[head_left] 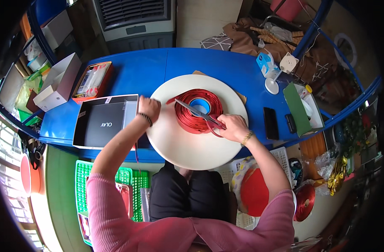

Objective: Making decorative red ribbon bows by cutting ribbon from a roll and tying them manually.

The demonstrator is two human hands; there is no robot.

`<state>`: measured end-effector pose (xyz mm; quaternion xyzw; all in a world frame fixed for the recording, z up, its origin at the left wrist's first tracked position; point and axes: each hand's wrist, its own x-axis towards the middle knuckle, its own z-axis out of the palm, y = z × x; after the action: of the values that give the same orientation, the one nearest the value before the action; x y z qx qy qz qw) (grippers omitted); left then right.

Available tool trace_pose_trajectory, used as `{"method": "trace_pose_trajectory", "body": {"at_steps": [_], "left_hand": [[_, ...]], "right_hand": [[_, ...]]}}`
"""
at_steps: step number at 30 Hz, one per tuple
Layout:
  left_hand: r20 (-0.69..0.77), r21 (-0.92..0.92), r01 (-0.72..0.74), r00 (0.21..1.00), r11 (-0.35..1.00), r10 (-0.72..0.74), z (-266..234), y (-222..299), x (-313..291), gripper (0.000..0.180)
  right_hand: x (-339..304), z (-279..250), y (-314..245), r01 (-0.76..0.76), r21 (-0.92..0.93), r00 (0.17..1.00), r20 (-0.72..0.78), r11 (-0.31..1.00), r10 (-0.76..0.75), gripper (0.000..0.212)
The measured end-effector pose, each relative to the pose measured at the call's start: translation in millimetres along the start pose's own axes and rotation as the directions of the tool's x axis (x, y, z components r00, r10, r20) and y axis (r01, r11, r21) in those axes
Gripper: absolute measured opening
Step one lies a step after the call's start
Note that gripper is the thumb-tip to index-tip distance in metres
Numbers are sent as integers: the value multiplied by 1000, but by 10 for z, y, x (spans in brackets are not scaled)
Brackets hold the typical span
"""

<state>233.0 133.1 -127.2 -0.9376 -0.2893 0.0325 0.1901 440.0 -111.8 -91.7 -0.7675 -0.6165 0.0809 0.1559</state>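
A roll of shiny red ribbon [185,119] with a blue core lies flat on a round cream-white board [188,149]. My right hand [235,127] grips red-handled scissors [198,111] by their handles. Their blades cross over the roll toward the upper left, looking nearly closed. Beside the scissor tips, the loose end of the ribbon sticks out from the roll. Over the board's left edge, my left hand [150,110] is closed in a pinch. A thin dark-red ribbon strand [137,154] hangs below it, past the table edge; the part inside the fingers is hidden.
Left on the blue table [137,63] are a black open box [101,122], a red-rimmed box [91,82] and a white box [59,82]. At right are a phone [270,123], a small white lamp [280,73] and a green-flapped box [299,109]. Green baskets [140,189] stand below.
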Motion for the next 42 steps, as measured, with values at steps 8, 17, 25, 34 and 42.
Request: {"method": "trace_pose_trajectory", "body": {"at_steps": [8, 17, 25, 34, 42], "left_hand": [[418, -366, -53, 883, 929, 215, -123, 322, -2519, 11], [971, -35, 508, 220, 861, -91, 614, 782, -5973, 27], [966, -223, 387, 212, 895, 149, 679, 937, -6147, 32], [-302, -779, -64, 910, 624, -283, -411, 322, -2022, 29], [136, -689, 301, 947, 659, -291, -228, 284, -689, 35]], "right_hand": [[-814, 55, -203, -150, 906, 976, 70, 396, 208, 18], [-661, 417, -424, -46, 716, 932, -220, 697, 287, 18], [-460, 436, -658, 13, 398, 916, -374, 917, 149, 30], [-198, 484, -786, 67, 129, 878, -479, 989, 3, 32], [-175, 534, -852, 50, 140, 883, -470, 989, 22, 32]]}}
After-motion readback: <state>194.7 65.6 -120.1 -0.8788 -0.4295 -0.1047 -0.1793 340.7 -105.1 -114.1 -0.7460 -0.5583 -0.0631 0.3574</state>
